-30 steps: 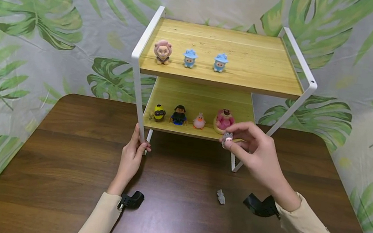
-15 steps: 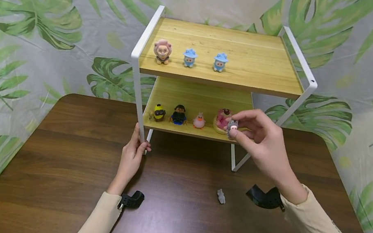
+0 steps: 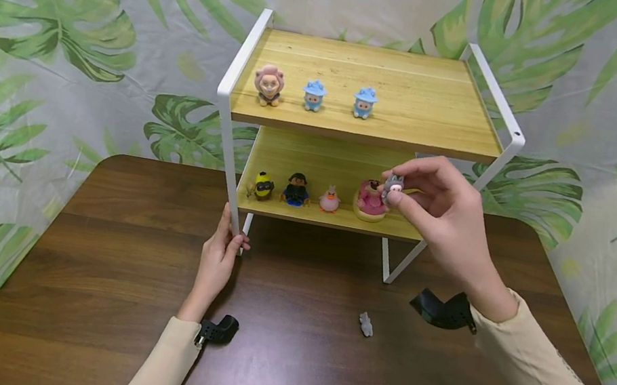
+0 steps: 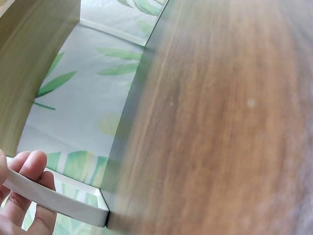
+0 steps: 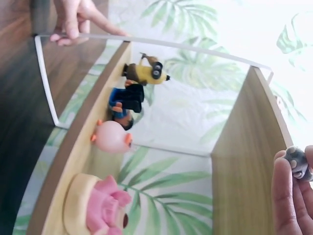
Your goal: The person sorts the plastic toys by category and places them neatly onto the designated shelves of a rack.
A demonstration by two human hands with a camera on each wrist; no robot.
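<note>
My right hand (image 3: 446, 220) pinches a small grey figurine (image 3: 392, 188) with a pale face between thumb and fingertips. It is raised in front of the shelf rack, below the upper board's front edge, and overlaps the pink bear figurine (image 3: 371, 201) in the head view. In the right wrist view the grey figurine (image 5: 297, 162) shows at the right edge, near the upper board. My left hand (image 3: 218, 260) grips the white front leg (image 3: 231, 165) of the rack at its lower left; the left wrist view shows fingers (image 4: 34, 165) curled round that white bar (image 4: 58, 200).
The upper shelf (image 3: 424, 96) bears a pink lion-like figurine (image 3: 269, 86) and two blue-hatted ones (image 3: 314, 96). On the lower shelf (image 3: 315, 152) stand a yellow figure (image 3: 263, 187), a dark-clothed figure (image 3: 296, 190) and a pink duck (image 3: 330, 199). A small grey piece (image 3: 366, 324) lies on the brown table (image 3: 278, 366).
My right hand has risen with the grey figurine, from the lower shelf's front edge towards the upper shelf, uncovering more of the pink bear. The left hand stays on the leg.
</note>
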